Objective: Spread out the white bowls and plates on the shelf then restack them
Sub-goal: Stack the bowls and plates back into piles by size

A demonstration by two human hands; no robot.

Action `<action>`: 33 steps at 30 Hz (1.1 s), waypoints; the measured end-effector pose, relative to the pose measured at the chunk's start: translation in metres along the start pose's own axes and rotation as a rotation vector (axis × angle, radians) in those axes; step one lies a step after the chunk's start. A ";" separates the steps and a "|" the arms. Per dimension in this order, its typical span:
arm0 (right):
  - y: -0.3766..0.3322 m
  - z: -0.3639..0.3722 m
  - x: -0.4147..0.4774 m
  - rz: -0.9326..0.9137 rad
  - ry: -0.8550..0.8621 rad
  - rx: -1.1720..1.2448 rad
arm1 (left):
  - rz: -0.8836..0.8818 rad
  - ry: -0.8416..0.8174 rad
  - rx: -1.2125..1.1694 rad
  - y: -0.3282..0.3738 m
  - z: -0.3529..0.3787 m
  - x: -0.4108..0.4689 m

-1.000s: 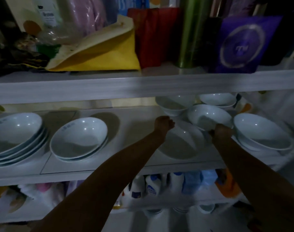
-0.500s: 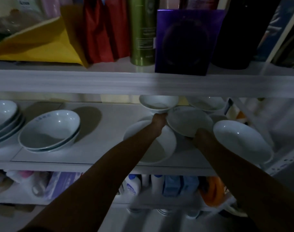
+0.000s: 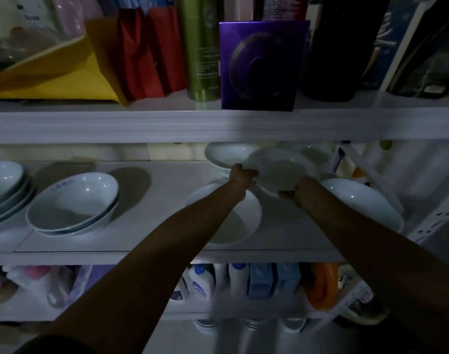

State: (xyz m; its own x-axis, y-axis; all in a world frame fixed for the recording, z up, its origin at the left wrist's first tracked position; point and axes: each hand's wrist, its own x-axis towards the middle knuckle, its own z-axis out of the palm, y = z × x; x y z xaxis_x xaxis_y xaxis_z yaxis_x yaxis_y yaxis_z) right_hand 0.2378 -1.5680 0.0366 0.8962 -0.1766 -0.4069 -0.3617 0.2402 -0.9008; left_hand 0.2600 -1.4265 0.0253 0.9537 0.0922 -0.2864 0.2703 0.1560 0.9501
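On the middle shelf (image 3: pixel 167 190) I hold a white bowl (image 3: pixel 282 172) tilted above the shelf. My left hand (image 3: pixel 242 176) grips its left rim and my right hand (image 3: pixel 298 191) grips its near right rim. Below my left forearm a large white bowl (image 3: pixel 243 221) rests on the shelf. Another white bowl (image 3: pixel 224 155) stands behind, and a big one (image 3: pixel 363 203) sits at the right. A further bowl (image 3: pixel 316 154) shows dimly at the back right. At the left stand a short stack of bowls (image 3: pixel 72 203) and a taller stack (image 3: pixel 3 185).
The upper shelf board (image 3: pixel 218 125) hangs low over the bowls, carrying a purple box (image 3: pixel 261 65), a green can (image 3: pixel 201 47), red bags (image 3: pixel 146 52) and a yellow bag (image 3: pixel 52 75). Detergent bottles (image 3: pixel 233 279) fill the shelf below. A white upright (image 3: pixel 440 218) stands at the right.
The bowl that stood on the shelf is now lifted and tilted between both hands, a little farther back and right. The camera view has shifted rightward.
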 end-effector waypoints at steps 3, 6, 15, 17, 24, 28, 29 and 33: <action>-0.012 -0.001 -0.005 0.048 0.104 0.227 | 0.017 -0.010 -0.055 0.018 0.000 -0.016; -0.016 0.005 -0.015 0.079 0.152 0.279 | 0.026 0.062 -0.074 0.028 -0.012 -0.026; 0.021 0.040 -0.053 -0.050 0.136 -0.046 | 0.111 0.363 0.229 0.008 -0.082 -0.042; 0.033 0.042 -0.052 -0.118 0.195 -0.275 | 0.112 0.389 0.335 0.001 -0.095 -0.049; 0.060 0.042 -0.060 -0.193 0.181 -0.878 | 0.132 0.390 0.695 -0.023 -0.124 -0.072; 0.070 0.054 -0.054 -0.008 0.084 -0.613 | 0.043 0.349 0.687 -0.031 -0.136 -0.074; 0.073 0.058 -0.057 0.081 0.057 -0.469 | -0.062 0.309 0.546 -0.031 -0.138 -0.073; 0.084 0.065 -0.059 0.174 -0.009 -0.130 | -0.301 0.070 0.044 -0.029 -0.149 -0.080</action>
State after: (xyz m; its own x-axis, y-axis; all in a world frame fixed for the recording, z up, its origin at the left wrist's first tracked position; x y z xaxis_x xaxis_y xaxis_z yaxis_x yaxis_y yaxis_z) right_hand 0.1712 -1.4751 -0.0048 0.8194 -0.1347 -0.5572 -0.5407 0.1410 -0.8293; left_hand 0.1557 -1.2916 0.0024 0.8188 0.1158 -0.5623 0.5462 0.1442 0.8251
